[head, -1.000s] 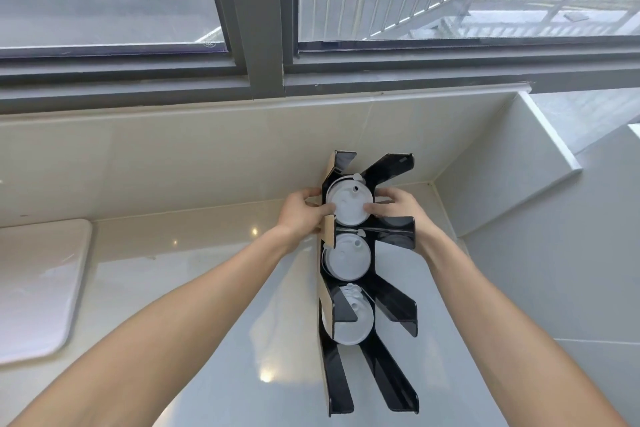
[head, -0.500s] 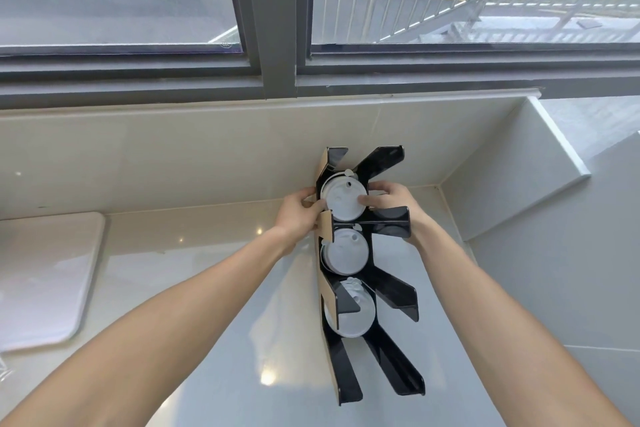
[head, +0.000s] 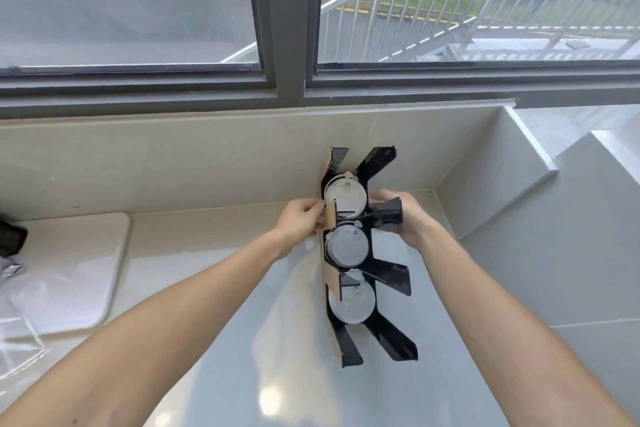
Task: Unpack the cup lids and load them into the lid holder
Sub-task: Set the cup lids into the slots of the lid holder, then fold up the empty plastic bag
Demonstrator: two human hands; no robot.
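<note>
Left hand [head: 300, 218] pinching a tan cardboard fin, right hand [head: 403, 218] clasping a glossy black acrylic lid holder [head: 384, 274], three round white plastic lids [head: 346, 246] slotted inside, on a pale polished counter [head: 277, 340].

Both forearms bare to the frame edge — no sleeves, each hand ungloved: left hand [head: 300, 218], right hand [head: 408, 218].

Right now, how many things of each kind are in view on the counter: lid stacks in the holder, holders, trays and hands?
White lid stacks in the holder: 3 (top, middle, bottom)
Black lid holder: 1
White tray: 1
Hands on the holder: 2 (left hand, right hand)
Total: 7
</note>
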